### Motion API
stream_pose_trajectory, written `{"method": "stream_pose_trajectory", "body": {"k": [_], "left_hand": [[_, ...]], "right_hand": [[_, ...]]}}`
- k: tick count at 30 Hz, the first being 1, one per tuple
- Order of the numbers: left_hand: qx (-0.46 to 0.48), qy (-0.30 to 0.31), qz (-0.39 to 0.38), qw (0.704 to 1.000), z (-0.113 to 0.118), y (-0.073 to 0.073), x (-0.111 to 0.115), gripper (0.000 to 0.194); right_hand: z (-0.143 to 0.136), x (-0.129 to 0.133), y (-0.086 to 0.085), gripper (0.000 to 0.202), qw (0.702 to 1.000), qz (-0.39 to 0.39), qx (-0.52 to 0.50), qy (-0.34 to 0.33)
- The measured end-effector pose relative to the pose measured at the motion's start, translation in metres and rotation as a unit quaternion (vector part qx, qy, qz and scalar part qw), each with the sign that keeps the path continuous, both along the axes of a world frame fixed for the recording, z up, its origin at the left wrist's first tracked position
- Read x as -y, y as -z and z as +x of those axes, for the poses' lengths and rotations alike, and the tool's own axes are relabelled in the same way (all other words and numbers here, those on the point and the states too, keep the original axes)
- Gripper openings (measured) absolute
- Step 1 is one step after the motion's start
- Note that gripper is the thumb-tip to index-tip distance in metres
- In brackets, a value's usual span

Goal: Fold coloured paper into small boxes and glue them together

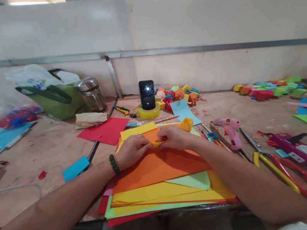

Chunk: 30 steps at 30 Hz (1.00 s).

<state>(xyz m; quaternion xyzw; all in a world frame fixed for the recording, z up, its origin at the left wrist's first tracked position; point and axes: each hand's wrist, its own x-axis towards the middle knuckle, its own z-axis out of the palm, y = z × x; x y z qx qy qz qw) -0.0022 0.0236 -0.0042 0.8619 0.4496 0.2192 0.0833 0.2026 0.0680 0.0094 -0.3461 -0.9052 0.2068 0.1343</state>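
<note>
Evidently both hands are at work on a small yellow paper strip [158, 144], which sits between them just above an orange sheet [159, 167] on a stack of coloured paper. The left hand [133, 149], with a green bead bracelet [114, 164] at the wrist, has its thumb and fingertips closed on the strip's left end. The right hand [173, 138] pinches the other end, its fingers curled together; how each fingertip lies under the paper cannot be told. Just behind the right hand stands a folded yellow paper box [187, 124], near a light blue sheet [185, 111]. Farther back, a phone [146, 95] leans upright at a roll of tape [148, 112]. A red sheet [106, 130] lies to the left, a pink glue gun [232, 132] and scissors [254, 144] to the right.
</note>
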Motion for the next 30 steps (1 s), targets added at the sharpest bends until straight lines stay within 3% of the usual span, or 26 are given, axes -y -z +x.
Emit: {"method": "stream_pose_trajectory", "body": {"k": [5, 10, 16, 20, 30], "left_hand": [[0.059, 0.008, -0.004, 0.998, 0.001, -0.004, 0.005, 0.027], [0.062, -0.021, -0.043, 0.997, -0.002, -0.006, 0.005, 0.033], [0.124, 0.022, -0.034, 0.991, -0.001, -0.006, 0.006, 0.027], [0.127, 0.006, -0.001, 0.992, 0.002, -0.006, 0.007, 0.027], [0.199, -0.03, -0.02, 0.979, 0.0, -0.012, 0.004, 0.031]], "right_hand": [[0.003, -0.006, 0.006, 0.031, 0.991, -0.078, -0.098, -0.046], [0.012, -0.011, 0.0, 0.033, 0.984, -0.13, -0.11, -0.043], [0.003, 0.0, 0.001, 0.031, 0.981, -0.127, -0.136, -0.057], [0.003, -0.002, 0.006, 0.028, 0.979, -0.114, -0.158, -0.062], [0.023, -0.012, -0.016, 0.021, 0.963, -0.18, -0.195, -0.049]]}}
